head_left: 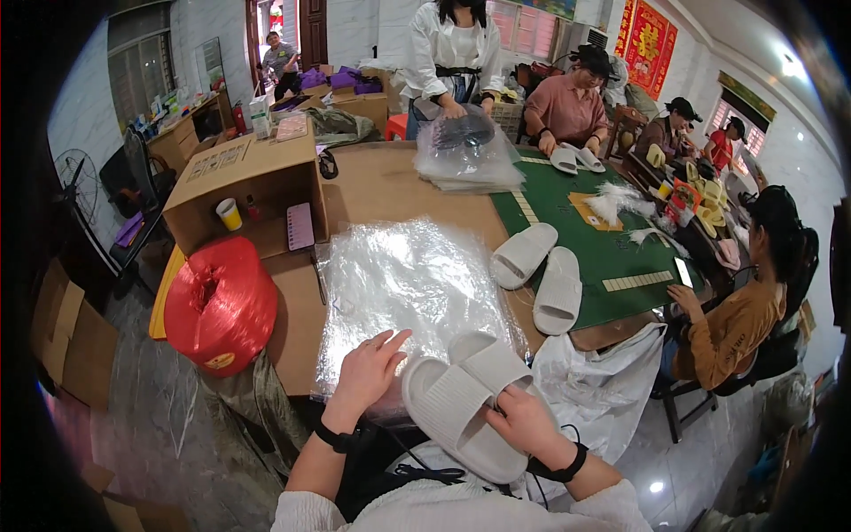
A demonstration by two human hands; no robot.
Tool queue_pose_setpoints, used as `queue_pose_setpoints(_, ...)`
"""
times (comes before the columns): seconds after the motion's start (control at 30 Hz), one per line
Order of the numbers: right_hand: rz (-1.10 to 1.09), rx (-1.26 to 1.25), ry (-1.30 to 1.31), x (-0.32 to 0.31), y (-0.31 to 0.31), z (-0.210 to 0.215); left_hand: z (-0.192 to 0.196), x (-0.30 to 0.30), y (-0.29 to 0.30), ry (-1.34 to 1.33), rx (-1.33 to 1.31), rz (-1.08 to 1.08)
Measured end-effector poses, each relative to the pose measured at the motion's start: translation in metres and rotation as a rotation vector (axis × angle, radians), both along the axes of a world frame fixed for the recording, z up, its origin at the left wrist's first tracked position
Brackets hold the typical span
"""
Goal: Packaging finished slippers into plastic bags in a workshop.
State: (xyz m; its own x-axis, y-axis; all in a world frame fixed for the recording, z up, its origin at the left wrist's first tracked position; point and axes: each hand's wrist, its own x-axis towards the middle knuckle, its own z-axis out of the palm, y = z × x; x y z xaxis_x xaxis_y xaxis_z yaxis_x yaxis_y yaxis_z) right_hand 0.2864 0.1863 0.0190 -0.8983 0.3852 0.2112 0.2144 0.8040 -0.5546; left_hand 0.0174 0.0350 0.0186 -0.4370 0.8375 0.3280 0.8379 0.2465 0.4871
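Note:
A pair of light grey slide slippers (443,403), pressed side by side, is held over the table's near edge. My right hand (525,426) grips them, its fingers tucked in at the strap of the nearer one. My left hand (370,368) is empty, with its fingers stretched out above a stack of clear plastic bags (408,284). The bags lie flat and shiny in front of me. To their right, another pair of grey slippers (557,288) rests partly on the green cutting mat (567,213).
A big red roll of plastic twine (222,306) stands at the left, before an open cardboard box (239,191) holding a yellow cup (229,214). White sacking (603,381) hangs off the near right edge. Across the table a person handles more plastic bags (465,151); others sit along the right.

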Motion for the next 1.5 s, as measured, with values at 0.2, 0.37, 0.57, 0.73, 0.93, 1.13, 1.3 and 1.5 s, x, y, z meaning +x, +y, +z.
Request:
queue_pose_setpoints(0.2, -0.034, 0.069, 0.02, -0.025, -0.006, 0.001, 0.001, 0.01, 0.004, 0.12, 0.053, -0.131)
queue_pose_setpoints(0.37, -0.065, 0.06, 0.059, -0.051, -0.013, 0.008, 0.005, 0.022, 0.004, 0.078, 0.042, -0.233)
queue_pose_setpoints(0.57, -0.093, 0.105, 0.119, -0.101, -0.008, -0.008, 0.012, 0.025, 0.0, -0.04, 0.12, -0.311)
queue_pose_setpoints(0.73, -0.036, 0.288, 0.189, -0.158, 0.02, -0.056, 0.021, 0.024, -0.005, -0.094, 0.152, -0.433)
queue_pose_setpoints(0.93, -0.18, 0.04, 0.205, -0.212, 0.016, -0.042, 0.023, 0.011, -0.016, -0.185, 0.15, -0.513)
queue_pose_setpoints(1.13, -0.294, 0.235, 0.212, -0.249, 0.02, -0.037, 0.031, 0.005, -0.044, 0.017, 0.14, -0.278)
queue_pose_setpoints(1.3, -0.359, 0.158, 0.053, -0.233, 0.017, -0.033, 0.001, 0.019, -0.059, -0.084, -0.009, 0.113)
queue_pose_setpoints(1.5, -0.036, 0.171, 0.142, -0.159, -0.009, -0.029, -0.028, 0.015, -0.071, -0.15, 0.047, 0.111)
